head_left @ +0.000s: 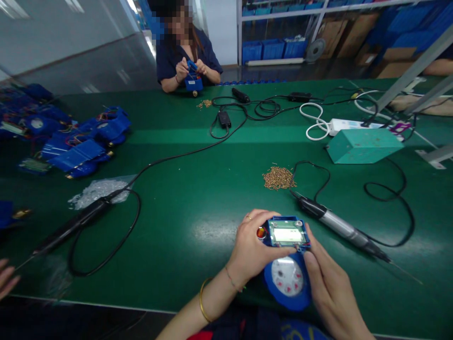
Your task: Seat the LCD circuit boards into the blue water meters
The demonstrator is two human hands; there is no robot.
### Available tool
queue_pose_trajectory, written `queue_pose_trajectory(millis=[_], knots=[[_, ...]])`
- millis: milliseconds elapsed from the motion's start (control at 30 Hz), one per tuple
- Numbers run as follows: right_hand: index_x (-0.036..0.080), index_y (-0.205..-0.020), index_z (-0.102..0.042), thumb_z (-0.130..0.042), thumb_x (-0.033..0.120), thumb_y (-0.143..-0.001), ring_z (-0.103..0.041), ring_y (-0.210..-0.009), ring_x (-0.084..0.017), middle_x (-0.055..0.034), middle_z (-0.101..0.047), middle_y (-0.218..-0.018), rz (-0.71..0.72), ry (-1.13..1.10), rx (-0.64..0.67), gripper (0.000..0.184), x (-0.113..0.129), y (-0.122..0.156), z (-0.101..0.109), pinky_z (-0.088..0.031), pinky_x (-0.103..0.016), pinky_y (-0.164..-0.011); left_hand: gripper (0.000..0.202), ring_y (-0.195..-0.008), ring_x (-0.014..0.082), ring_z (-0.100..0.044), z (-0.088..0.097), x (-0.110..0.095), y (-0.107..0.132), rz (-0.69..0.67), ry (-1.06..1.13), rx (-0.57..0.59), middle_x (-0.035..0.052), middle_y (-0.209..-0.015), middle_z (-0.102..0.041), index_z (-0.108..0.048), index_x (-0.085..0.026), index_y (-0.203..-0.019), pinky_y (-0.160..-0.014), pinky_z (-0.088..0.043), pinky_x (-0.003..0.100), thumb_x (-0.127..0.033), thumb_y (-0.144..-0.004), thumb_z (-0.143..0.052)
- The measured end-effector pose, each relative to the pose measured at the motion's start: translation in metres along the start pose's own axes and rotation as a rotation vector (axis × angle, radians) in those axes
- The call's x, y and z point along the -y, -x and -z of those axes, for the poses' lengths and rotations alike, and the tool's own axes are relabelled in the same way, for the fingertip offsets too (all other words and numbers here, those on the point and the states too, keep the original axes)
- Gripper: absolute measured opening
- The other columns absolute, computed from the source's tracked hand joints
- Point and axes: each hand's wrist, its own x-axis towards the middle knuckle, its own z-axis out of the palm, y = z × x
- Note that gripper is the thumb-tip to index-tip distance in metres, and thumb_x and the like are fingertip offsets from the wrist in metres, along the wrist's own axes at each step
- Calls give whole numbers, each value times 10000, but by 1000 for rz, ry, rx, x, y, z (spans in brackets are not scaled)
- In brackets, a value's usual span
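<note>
A blue water meter with a round white dial is between my hands near the table's front edge. At its upper end a blue housing holds a green circuit board with a pale display. My left hand is closed around the housing's left side, thumb along its lower edge. On the other side my right hand grips the housing and meter body, its thumb by the joint between them. A copper-coloured round part shows beside my left fingers.
An electric screwdriver lies to the right, below a pile of small brass-coloured screws. A second screwdriver, a plastic bag and blue meters are at left. Another person's hand is at the left edge; a co-worker sits opposite.
</note>
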Motion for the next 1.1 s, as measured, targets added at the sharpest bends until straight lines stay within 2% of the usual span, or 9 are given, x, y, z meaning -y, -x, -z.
queue_pose_trajectory(millis=[100,300,433,633,700,767,900,967,1100], knots=[[207,-1527,-375,-392,308,-1056,-511,-1317,-219,-51,-491,-1467,-1,6,-49,483,3,-2,2,-484,-374,-1064,571,-1008,256,-654,0,1,0,0,-10,1,53,-1064,-693,-702,-228,-1071,-903,-525,378,-289,-555,-939],[236,-1351,-600,-601,247,-984,-733,-924,-175,0,-714,-1163,39,97,-398,367,17,-6,9,-575,-248,-905,563,-1012,257,-651,0,1,0,13,-22,4,49,-1066,-694,-702,-225,-1064,-923,-512,390,-268,-553,-935],[191,-1174,-696,-605,169,-967,-728,-946,-190,-18,-715,-1158,147,97,-351,227,20,-9,11,-578,-268,-896,552,-1011,256,-649,-1,1,-1,7,-9,-3,51,-1059,-692,-698,-210,-1051,-918,-510,386,-246,-552,-932],[127,-1138,-696,-583,154,-979,-717,-984,-187,-63,-708,-1173,150,66,-281,197,21,-13,8,-556,-254,-943,600,-1071,266,-633,2,5,0,16,13,44,67,-1126,-676,-682,-218,-1119,-960,-504,394,-250,-574,-931],[126,-1124,-699,-580,167,-985,-721,-967,-185,-69,-710,-1167,155,84,-288,187,21,-14,8,-563,-254,-921,655,-1124,277,-613,9,5,1,18,6,113,79,-1190,-660,-664,-228,-1196,-998,-488,410,-323,-603,-924],[118,-1120,-702,-576,175,-992,-723,-956,-181,-72,-711,-1165,174,121,-307,189,21,-15,9,-562,-244,-905,655,-1201,285,-578,17,6,1,8,-10,222,91,-1286,-630,-612,-246,-1303,-1057,-450,437,-397,-713,-853],[86,-1127,-709,-576,182,-998,-722,-955,-171,-81,-718,-1148,205,186,-330,208,20,-15,11,-532,-223,-933,595,-1296,265,-518,31,9,1,-19,22,388,65,-1406,-568,-492,-302,-1436,-1125,-383,435,-403,-884,-691],[73,-1127,-709,-566,189,-1006,-723,-951,-169,-89,-720,-1139,212,215,-325,220,21,-15,12,-523,-216,-936,613,-1271,263,-532,31,12,2,-11,69,374,57,-1370,-589,-518,-300,-1415,-1117,-388,418,-394,-849,-735],[48,-1121,-707,-525,218,-1029,-722,-956,-178,-114,-716,-1140,238,269,-290,265,20,-16,13,-518,-223,-924,625,-1190,267,-574,20,17,5,50,197,249,66,-1250,-635,-583,-253,-1330,-1081,-409,419,-381,-764,-814]])
